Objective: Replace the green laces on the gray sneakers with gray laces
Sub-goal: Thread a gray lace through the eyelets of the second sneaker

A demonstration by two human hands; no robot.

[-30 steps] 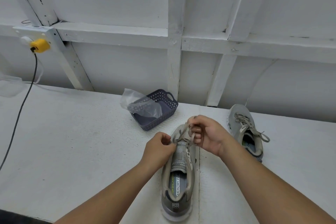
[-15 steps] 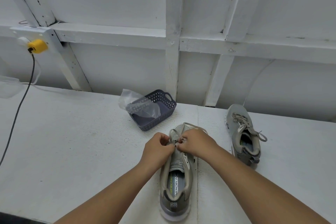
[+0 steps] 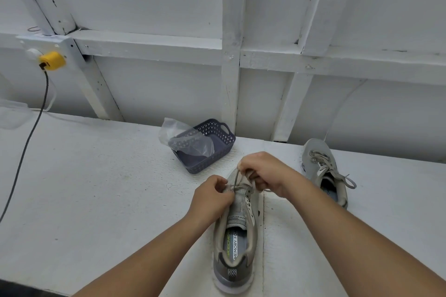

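Observation:
A gray sneaker (image 3: 235, 243) lies on the white table, heel toward me, its upper eyelets without a lace. My left hand (image 3: 212, 196) pinches the gray lace (image 3: 236, 179) at the shoe's left side near the toe. My right hand (image 3: 263, 171) is closed on the same lace above the toe and holds it taut upward. A second gray sneaker (image 3: 325, 173), fully laced with a gray lace tied loosely, lies to the right.
A dark blue perforated basket (image 3: 217, 144) with a clear plastic bag (image 3: 183, 140) in it stands just beyond the shoe. A black cable (image 3: 26, 142) runs from a yellow plug (image 3: 52, 61) across the table's left side. A white wall stands behind.
My right hand dropped to meet the left at the eyelets half a second ago, then rose again, pulling the lace up and away over the toe. The left hand stayed put.

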